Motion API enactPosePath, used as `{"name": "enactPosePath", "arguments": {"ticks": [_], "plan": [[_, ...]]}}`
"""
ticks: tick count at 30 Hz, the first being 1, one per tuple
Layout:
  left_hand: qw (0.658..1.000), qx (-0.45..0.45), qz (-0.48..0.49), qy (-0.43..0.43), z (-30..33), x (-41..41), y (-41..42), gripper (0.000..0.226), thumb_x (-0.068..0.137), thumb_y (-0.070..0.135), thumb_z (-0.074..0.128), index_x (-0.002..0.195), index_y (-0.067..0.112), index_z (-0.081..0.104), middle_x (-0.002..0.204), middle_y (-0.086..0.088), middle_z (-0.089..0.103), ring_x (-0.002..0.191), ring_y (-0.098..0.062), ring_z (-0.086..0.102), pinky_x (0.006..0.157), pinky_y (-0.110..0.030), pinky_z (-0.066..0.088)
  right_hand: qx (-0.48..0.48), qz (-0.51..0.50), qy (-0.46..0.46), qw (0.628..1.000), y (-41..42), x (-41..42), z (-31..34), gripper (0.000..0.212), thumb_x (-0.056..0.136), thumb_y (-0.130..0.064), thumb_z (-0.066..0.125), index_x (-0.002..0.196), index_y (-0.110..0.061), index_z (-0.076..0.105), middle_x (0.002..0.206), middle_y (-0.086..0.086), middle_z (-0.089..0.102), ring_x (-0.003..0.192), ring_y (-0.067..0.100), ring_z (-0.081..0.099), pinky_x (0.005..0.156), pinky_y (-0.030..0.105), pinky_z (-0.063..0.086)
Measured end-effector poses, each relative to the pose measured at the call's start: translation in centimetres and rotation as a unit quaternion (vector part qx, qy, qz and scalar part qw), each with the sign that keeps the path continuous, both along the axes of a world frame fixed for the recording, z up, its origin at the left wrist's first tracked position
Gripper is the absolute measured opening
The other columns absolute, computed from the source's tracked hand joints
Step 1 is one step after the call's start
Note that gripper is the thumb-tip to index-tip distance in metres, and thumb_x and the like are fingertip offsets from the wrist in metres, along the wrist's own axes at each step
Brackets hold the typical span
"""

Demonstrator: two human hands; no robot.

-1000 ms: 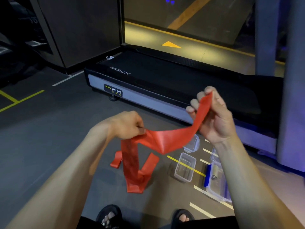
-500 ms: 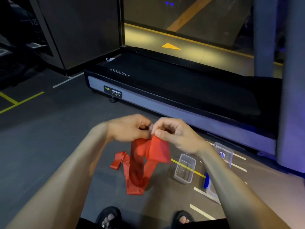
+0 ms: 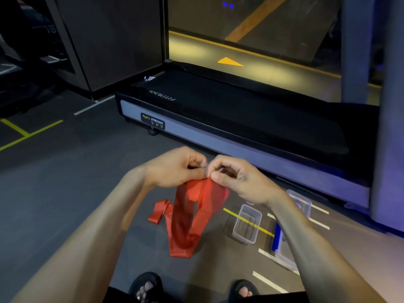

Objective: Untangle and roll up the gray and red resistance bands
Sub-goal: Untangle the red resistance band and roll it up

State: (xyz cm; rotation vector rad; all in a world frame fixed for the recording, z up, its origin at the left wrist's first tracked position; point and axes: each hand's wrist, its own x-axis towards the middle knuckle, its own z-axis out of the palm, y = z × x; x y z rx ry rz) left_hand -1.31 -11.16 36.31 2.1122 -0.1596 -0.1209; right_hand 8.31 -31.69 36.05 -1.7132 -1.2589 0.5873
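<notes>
A red resistance band [image 3: 188,215] hangs in folded loops from both hands, and its lower end trails onto the dark floor to the left. My left hand [image 3: 175,167] pinches the band's top edge with curled fingers. My right hand [image 3: 236,178] pinches the same top edge right beside it, thumb against fingertips. The two hands almost touch above the band. No gray band is in view.
A treadmill [image 3: 240,119] lies across the floor just ahead of my hands. Clear plastic boxes [image 3: 247,224] and a blue-lidded container [image 3: 284,252] sit on the floor at the right. My sandalled feet [image 3: 148,287] stand at the bottom edge. A grey pillar [image 3: 389,127] rises at the right.
My right hand has come down and left from its raised position, bringing its end of the red band together with my left hand. The stretched span now hangs folded below.
</notes>
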Motion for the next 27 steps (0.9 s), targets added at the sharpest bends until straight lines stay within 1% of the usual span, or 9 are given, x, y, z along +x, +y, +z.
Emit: {"name": "enactPosePath", "arguments": {"ticks": [2, 4, 7, 9, 11, 14, 17, 24, 27], "plan": [[1.000, -0.019, 0.009, 0.001, -0.2, -0.1, -0.1, 0.022, 0.100, 0.025, 0.066, 0.080, 0.017, 0.066, 0.073, 0.004, 0.062, 0.069, -0.010, 0.050, 0.066, -0.030, 0.041, -0.001, -0.006, -0.018, 1.000, -0.1, 0.1, 0.5, 0.007, 0.101, -0.007, 0.063, 0.101, -0.002, 0.068, 0.099, 0.013, 0.069, 0.088, 0.024, 0.062, 0.084, 0.025, 0.048], [0.998, -0.059, 0.017, 0.006, -0.4, -0.3, -0.5, 0.016, 0.097, 0.024, 0.066, 0.082, 0.020, 0.067, 0.076, 0.005, 0.065, 0.072, -0.008, 0.053, 0.068, -0.023, 0.044, 0.007, -0.014, -0.035, 0.999, -0.3, 0.1, 1.4, 0.005, 0.099, -0.008, 0.065, 0.099, -0.006, 0.070, 0.093, 0.005, 0.071, 0.085, 0.015, 0.064, 0.082, 0.023, 0.048], [0.991, -0.127, 0.021, 0.027, -0.7, -0.5, -0.6, 0.007, 0.092, 0.015, 0.069, 0.092, 0.009, 0.070, 0.084, -0.009, 0.070, 0.080, -0.014, 0.060, 0.076, -0.023, 0.049, 0.034, -0.029, -0.045, 0.998, -1.0, 0.5, 3.1, 0.006, 0.099, -0.012, 0.066, 0.096, -0.008, 0.070, 0.089, 0.010, 0.070, 0.081, 0.014, 0.062, 0.077, 0.027, 0.049], [0.989, -0.142, 0.034, 0.029, -1.0, -0.6, -0.5, 0.023, 0.086, 0.018, 0.074, 0.097, -0.001, 0.069, 0.088, -0.023, 0.071, 0.083, -0.019, 0.062, 0.081, -0.028, 0.051, 0.054, -0.039, -0.044, 0.997, -1.9, 1.0, 4.0, 0.009, 0.099, -0.016, 0.066, 0.095, -0.009, 0.070, 0.087, 0.011, 0.069, 0.078, 0.016, 0.061, 0.074, 0.028, 0.048], [0.988, -0.141, 0.055, 0.024, -1.2, -0.7, -0.5, 0.029, 0.081, 0.022, 0.076, 0.097, -0.002, 0.070, 0.090, -0.029, 0.070, 0.082, -0.019, 0.062, 0.082, -0.027, 0.052, 0.053, -0.050, -0.039, 0.997, -2.7, 1.5, 4.4, 0.010, 0.098, -0.020, 0.065, 0.094, -0.012, 0.070, 0.085, 0.006, 0.069, 0.076, 0.013, 0.060, 0.069, 0.025, 0.049], [0.988, -0.134, 0.072, 0.021, -1.2, -0.5, -0.6, 0.015, 0.083, 0.015, 0.078, 0.093, 0.004, 0.073, 0.085, -0.016, 0.073, 0.079, -0.015, 0.064, 0.078, -0.022, 0.053, 0.035, -0.064, -0.049, 0.996, -3.4, 2.2, 4.0, 0.008, 0.098, -0.018, 0.065, 0.094, -0.012, 0.070, 0.085, 0.004, 0.069, 0.077, 0.013, 0.060, 0.070, 0.023, 0.048], [0.988, -0.124, 0.086, 0.011, -0.9, -0.4, -0.7, 0.009, 0.084, 0.011, 0.079, 0.092, 0.007, 0.075, 0.086, -0.014, 0.077, 0.077, -0.013, 0.067, 0.079, -0.024, 0.054, 0.026, -0.076, -0.066, 0.995, -3.7, 2.8, 3.5, 0.008, 0.100, -0.015, 0.066, 0.094, -0.012, 0.071, 0.088, 0.005, 0.069, 0.080, 0.015, 0.061, 0.075, 0.025, 0.048], [0.993, -0.084, 0.087, 0.000, -0.2, -0.5, -0.8, 0.008, 0.087, 0.015, 0.078, 0.093, 0.010, 0.077, 0.088, -0.010, 0.079, 0.079, -0.011, 0.072, 0.081, -0.027, 0.057, 0.017, -0.096, -0.092, 0.991, -4.0, 2.9, 3.6, 0.007, 0.099, -0.011, 0.066, 0.094, -0.013, 0.071, 0.090, 0.001, 0.070, 0.085, 0.021, 0.064, 0.077, 0.021, 0.049], [0.994, -0.089, 0.064, 0.023, -0.3, -0.4, -1.0, 0.019, 0.088, 0.023, 0.075, 0.097, 0.006, 0.075, 0.092, -0.014, 0.078, 0.081, -0.013, 0.070, 0.082, -0.028, 0.054, 0.020, -0.091, -0.096, 0.991, -3.9, 2.7, 3.7, 0.008, 0.098, -0.009, 0.066, 0.093, -0.013, 0.071, 0.090, 0.002, 0.070, 0.085, 0.022, 0.064, 0.078, 0.021, 0.049]]}}
